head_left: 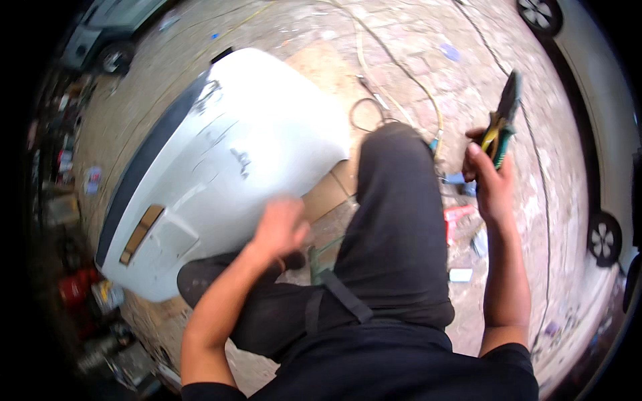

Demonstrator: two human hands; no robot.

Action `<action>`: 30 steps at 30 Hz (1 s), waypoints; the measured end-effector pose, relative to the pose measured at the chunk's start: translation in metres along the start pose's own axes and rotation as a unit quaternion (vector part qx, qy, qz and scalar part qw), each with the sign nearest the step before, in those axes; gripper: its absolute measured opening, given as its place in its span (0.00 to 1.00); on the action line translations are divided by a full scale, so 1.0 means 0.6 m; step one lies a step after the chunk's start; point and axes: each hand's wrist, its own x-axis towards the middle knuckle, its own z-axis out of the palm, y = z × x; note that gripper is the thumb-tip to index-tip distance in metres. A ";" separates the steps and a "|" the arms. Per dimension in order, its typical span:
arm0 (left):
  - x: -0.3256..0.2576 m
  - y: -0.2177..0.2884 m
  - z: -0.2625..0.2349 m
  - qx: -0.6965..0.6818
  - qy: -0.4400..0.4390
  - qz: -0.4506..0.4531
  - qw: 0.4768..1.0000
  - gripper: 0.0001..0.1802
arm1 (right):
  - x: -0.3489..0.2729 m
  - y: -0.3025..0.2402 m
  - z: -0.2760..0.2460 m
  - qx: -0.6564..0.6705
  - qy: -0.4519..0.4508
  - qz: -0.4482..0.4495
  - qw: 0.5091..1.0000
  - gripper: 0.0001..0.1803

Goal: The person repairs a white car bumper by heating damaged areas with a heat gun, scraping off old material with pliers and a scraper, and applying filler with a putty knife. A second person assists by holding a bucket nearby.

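Person sat low on the paved ground, dark trousers, one knee raised. Right hand was up beside that knee, fingers wrapped tight around a pair of pliers with green-and-yellow grips, nose pointing up and away. Left hand was blurred, laid on the near edge of a white car bumper panel; couldn't tell how wide its fingers were, nothing visibly held. Bumper panel lay on the ground to the person's left front, scuffed, dark trim strip along its far side, amber reflector near the lower corner. Flat cardboard sat under its right end. Thin cables ran across the paving beyond the knee. Small red and white scraps lay between knee and right forearm. White car parked at the right edge, another car far upper left. Clutter of tools along the left.
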 end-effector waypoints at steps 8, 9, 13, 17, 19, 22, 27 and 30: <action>-0.053 0.060 0.312 -0.421 -0.409 -0.052 0.808 0.39 | -0.169 0.426 -0.129 -0.374 -0.069 0.322 0.867 0.24; -0.065 0.061 0.316 -0.430 -0.404 -0.085 0.803 0.40 | -0.202 0.458 -0.128 -0.382 -0.085 0.358 0.848 0.24; -0.027 0.119 0.240 -0.417 -0.475 -0.190 0.751 0.45 | -0.324 0.501 -0.141 -0.400 -0.116 0.480 0.772 0.26; -0.072 0.182 0.241 -0.487 -0.426 -0.253 0.719 0.39 | -0.355 0.515 -0.144 -0.408 -0.130 0.523 0.737 0.29; -0.104 0.214 0.258 -0.498 -0.426 -0.255 0.711 0.36 | -0.358 0.523 -0.145 -0.409 -0.127 0.531 0.732 0.30; -0.150 0.239 0.331 -0.528 -0.442 -0.209 0.695 0.28 | -0.378 0.560 -0.143 -0.414 -0.117 0.519 0.739 0.31; -0.216 0.167 0.423 -0.439 -0.427 -0.080 0.787 0.22 | -0.357 0.653 -0.115 -0.440 -0.153 0.453 0.760 0.34; -0.192 0.099 0.444 -0.292 -0.428 0.076 0.852 0.21 | -0.311 0.692 -0.090 -0.431 -0.125 0.423 0.787 0.36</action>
